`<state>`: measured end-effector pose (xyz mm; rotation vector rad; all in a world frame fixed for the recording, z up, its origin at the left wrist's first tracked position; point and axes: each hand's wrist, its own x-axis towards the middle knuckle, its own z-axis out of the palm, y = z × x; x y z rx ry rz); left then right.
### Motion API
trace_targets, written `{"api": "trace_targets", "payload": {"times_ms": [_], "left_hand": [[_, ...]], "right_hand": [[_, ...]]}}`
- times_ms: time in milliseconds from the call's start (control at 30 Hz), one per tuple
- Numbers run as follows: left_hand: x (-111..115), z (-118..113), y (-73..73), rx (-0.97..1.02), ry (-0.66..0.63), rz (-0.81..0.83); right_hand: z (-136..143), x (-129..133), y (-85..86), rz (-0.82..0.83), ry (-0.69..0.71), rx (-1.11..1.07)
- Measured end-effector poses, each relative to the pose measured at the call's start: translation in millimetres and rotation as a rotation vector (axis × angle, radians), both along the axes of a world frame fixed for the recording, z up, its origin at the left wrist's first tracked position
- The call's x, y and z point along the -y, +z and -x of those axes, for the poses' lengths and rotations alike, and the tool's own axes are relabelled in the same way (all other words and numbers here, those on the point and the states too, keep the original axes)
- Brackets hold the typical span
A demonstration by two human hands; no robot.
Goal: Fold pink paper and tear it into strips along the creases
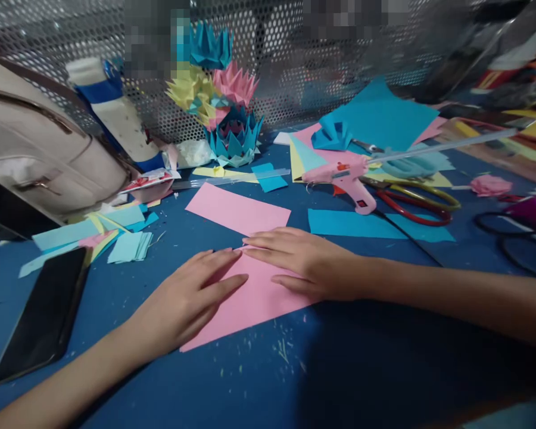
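A sheet of pink paper [254, 298] lies on the blue table in front of me, under both hands. My left hand [196, 286] rests on its left part, fingers stretched out and pointing to the far edge. From the other side my right hand [308, 262] lies flat on the paper, its fingertips close to those of the left at the far edge. Just beyond the hands is a separate pink paper strip [239, 208]. A blue paper strip [375, 225] lies past my right wrist.
A pink glue gun [343, 179] and scissors [420, 202] lie at the back right, with a black cable running toward my right forearm. Folded paper flowers [234, 134] stand at the back. A phone [47, 316], paper scraps [129, 247] and a pale bag [44, 137] occupy the left.
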<state>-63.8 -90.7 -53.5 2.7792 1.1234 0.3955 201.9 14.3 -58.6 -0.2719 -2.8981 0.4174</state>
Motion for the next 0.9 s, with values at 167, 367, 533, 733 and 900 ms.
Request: {"api": "trace_targets", "payload": {"times_ms": [167, 367, 533, 733, 900], "left_hand": [[-1, 2, 2.4, -0.076, 0.002, 0.025], [-1, 2, 1.9, -0.094, 0.011, 0.038], [-1, 1, 1.6, -0.084, 0.015, 0.050], [-1, 1, 1.7, -0.092, 0.022, 0.047], [-1, 1, 2.0, -0.098, 0.018, 0.051]], "right_hand": [[0, -7, 0.5, 0.029, 0.032, 0.024], [-2, -14, 2.6, 0.054, 0.070, 0.060], [-2, -16, 5.0, 0.054, 0.086, 0.066], [-2, -15, 4.4, 0.050, 0.086, 0.055], [-2, -16, 4.5, 0.033, 0.098, 0.071]]}}
